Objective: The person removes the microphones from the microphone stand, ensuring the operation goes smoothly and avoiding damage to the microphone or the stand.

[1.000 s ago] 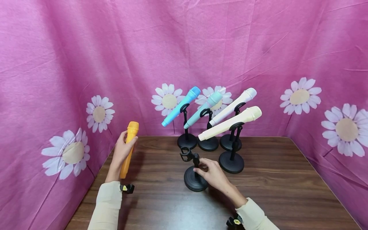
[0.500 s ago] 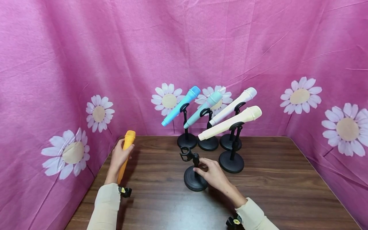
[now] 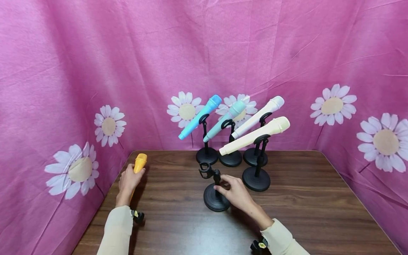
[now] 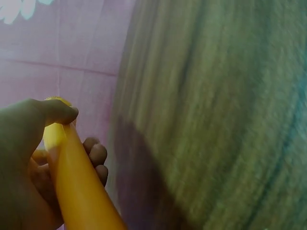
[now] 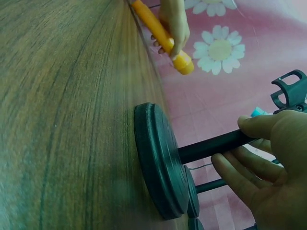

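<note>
My left hand (image 3: pixel 129 182) grips an orange microphone (image 3: pixel 140 162) over the left side of the table. In the left wrist view the thumb lies across the orange microphone (image 4: pixel 84 187) and the fingers wrap under it. The right wrist view shows that microphone (image 5: pixel 153 26) held above the tabletop. My right hand (image 3: pixel 237 193) pinches the post of a black microphone stand (image 3: pixel 216 199) between thumb and fingers. That stand's base (image 5: pixel 158 163) sits on the table, and its clip (image 3: pixel 205 170) holds nothing.
Behind stand several black stands bearing tilted microphones: blue (image 3: pixel 200 117), mint (image 3: pixel 224 120), white (image 3: pixel 258 117) and cream (image 3: pixel 255 136). The wooden table (image 3: pixel 178 226) meets a pink curtain (image 3: pixel 153 71) with daisies at the back and sides.
My left hand has lowered the orange microphone toward the table, moving slightly left and closer to me. The right hand and its stand have stayed put.
</note>
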Demonstrator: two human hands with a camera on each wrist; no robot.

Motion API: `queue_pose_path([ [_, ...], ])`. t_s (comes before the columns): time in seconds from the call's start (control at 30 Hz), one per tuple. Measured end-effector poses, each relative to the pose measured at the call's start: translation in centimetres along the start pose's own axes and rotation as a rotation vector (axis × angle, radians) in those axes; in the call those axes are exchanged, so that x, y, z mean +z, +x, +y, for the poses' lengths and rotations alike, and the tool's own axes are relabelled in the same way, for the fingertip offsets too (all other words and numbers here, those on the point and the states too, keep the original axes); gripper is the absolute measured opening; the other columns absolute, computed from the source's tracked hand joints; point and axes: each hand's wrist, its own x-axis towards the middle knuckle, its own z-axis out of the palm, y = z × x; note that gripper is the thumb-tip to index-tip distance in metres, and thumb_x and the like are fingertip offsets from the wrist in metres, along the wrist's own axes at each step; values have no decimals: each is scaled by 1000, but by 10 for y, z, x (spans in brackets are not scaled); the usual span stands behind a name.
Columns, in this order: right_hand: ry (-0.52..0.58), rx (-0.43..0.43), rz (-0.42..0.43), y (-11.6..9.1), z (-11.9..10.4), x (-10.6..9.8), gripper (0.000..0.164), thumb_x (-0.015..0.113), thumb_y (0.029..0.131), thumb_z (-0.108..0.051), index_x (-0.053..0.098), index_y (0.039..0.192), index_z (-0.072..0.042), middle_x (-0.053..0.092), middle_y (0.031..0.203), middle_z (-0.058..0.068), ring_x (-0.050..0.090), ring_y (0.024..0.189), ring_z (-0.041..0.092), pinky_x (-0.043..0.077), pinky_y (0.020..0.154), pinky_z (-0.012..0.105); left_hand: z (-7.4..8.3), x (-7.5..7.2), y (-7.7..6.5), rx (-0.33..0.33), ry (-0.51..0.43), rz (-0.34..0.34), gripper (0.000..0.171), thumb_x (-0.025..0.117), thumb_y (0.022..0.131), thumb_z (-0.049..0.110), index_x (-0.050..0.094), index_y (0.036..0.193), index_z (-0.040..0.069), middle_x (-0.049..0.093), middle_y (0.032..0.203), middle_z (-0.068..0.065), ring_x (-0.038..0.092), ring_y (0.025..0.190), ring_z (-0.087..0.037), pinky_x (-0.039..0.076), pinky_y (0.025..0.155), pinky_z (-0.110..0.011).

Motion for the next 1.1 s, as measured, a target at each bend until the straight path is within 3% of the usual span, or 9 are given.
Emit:
queue_pose_path([
  [0.1,1,3,-2,0,0,0,16,84,92,-10,77,105,-8,77,97,-1,76,91,16,64,75,26,-2,1,-1,2,25,17,63,64,101,41,52,143,-5,64,122,-33,64,106,-51,51,83,-63],
  [0.43,8,12,-3,0,1,1,16,84,92,-10,76,105,-17,78,99,-1,77,92,16,63,76,22,-11,10,-5,-18,96,46,58,66,98,34,57,134,-10,58,123,-35,56,115,-57,48,89,-67],
  [0.73,4,14,-2,0,2,1,15,84,93,-12,77,106,-12,78,100,-1,77,92,15,63,77,24,-13,12,-4,-52,86,-5,64,65,101,37,52,143,-10,54,129,-35,55,120,-57,48,93,-67],
  [1.1,1,17,8,-1,2,1,18,85,92,-10,76,106,-16,78,99,-2,76,93,14,64,77,26,-11,12,-4,-58,99,-49,68,65,100,39,50,144,-10,55,128,-35,58,118,-57,50,90,-67],
])
